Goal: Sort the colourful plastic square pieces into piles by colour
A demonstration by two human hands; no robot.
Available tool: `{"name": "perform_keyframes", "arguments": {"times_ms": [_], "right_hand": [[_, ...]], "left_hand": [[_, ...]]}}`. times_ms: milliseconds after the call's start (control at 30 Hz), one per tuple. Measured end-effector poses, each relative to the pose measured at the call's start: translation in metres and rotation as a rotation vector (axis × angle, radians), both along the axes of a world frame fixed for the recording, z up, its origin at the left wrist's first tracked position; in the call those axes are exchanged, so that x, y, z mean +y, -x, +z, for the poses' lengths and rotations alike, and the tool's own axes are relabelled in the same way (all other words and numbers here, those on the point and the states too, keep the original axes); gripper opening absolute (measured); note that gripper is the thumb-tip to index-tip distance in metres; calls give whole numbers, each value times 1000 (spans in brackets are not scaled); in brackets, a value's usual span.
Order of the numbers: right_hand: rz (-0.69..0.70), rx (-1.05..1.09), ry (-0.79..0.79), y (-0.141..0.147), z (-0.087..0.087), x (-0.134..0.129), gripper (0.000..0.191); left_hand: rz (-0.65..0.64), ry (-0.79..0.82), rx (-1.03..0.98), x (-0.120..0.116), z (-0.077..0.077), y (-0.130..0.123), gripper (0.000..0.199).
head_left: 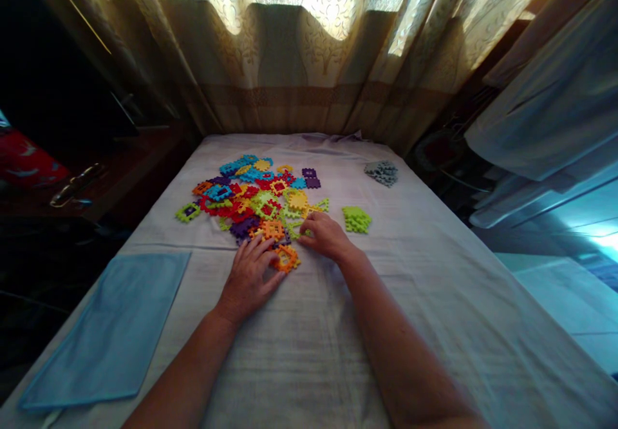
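Observation:
Many colourful toothed plastic pieces lie in a loose heap on a white cloth. At the heap's near edge my left hand (250, 279) rests with its fingers spread, touching orange pieces (273, 230); its thumb is beside another orange piece (286, 258). My right hand (322, 234) has its fingers bent together at a light green piece (294, 230) on the heap's right edge. Yellow pieces (298, 200) lie just beyond it. To the right of my right hand sits a small green stack (356, 219), apart from the heap. Grey pieces (381, 172) are grouped farther back on the right.
A light blue cloth bag (113, 329) lies flat at the left of the white-covered table (299, 352). Patterned curtains (290, 68) hang behind the far edge. Dark furniture (140, 165) stands at the left, and pale fabric (545, 94) hangs at the right.

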State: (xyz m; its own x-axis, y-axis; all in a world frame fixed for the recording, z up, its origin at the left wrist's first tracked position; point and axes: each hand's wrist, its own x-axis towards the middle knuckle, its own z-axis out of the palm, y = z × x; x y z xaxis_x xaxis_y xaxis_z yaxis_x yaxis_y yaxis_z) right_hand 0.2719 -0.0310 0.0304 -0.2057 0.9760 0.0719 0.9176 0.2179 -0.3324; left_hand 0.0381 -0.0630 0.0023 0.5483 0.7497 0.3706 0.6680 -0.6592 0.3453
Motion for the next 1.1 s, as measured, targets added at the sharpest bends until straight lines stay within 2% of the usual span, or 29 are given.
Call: {"name": "perform_keyframes", "arguments": {"times_ms": [100,167,300,400,467,633,800,900,1000,1100], "right_hand": [[-45,65,-50,-11,7,1,12],[-131,100,-84,-26,11,1,16],[-418,101,-127,-67,14,-2,28],[-636,103,-184,-97,7,-7,32],[-729,98,-194,-112,-1,-8,34],[-832,91,-161,-128,-15,-9,37],[-921,88,-109,-126,-14,-10,39],[-894,100,-195,-116,-13,-9,40],[-715,85,-293,-93,-13,-3,37],[-558,18,-305,-63,-17,4,36]], "left_hand": [[2,0,8,0,0,0,21],[3,-3,13,0,0,1,21],[2,-4,13,0,-1,1,21],[1,-3,10,1,-2,1,20],[2,-3,4,1,-2,1,20],[4,-11,-11,1,-3,1,20],[0,-15,-3,1,-2,1,19],[-1,-10,-5,1,-2,1,20],[1,-3,-4,1,-2,1,20],[2,-7,-5,1,-2,1,20]]}}
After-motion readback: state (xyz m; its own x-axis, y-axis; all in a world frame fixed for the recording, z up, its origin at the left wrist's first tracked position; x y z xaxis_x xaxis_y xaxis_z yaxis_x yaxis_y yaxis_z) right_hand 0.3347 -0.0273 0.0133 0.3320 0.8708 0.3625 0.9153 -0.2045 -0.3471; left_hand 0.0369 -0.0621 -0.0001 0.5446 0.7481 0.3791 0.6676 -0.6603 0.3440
